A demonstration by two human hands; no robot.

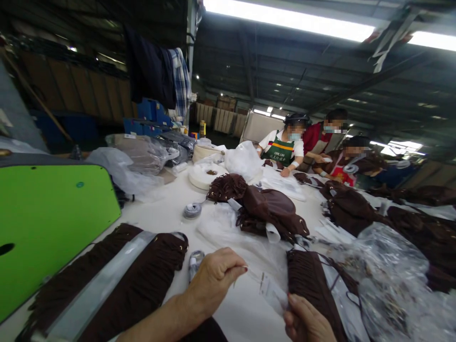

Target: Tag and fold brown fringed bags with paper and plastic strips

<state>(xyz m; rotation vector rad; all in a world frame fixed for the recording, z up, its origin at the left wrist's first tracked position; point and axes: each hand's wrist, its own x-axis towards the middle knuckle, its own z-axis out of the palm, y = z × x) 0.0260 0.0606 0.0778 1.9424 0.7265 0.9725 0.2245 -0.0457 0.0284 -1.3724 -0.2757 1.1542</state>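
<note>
My left hand (224,268) is closed in a pinch above the white tabletop; a thin pale bit shows at its fingertips, too small to name. Lower right, my right hand (308,317) pinches the edge of a small clear plastic bag (272,290) with faint print on it. Left of my left hand lies a dark brown fringed piece (153,280) with a pale plastic strip (107,285) along it. Beside my right hand is another brown fringed piece (309,280) with a clear strip and dark cord. A clear-wrapped item (195,263) sits just behind my left hand.
A bright green machine panel (53,228) stands at the left. Brown fringed bags (270,209), a grey tape roll (192,210) and a white roll (203,176) lie ahead. Crumpled clear plastic bags (392,270) pile up at right. Several co-workers (285,147) are across the table.
</note>
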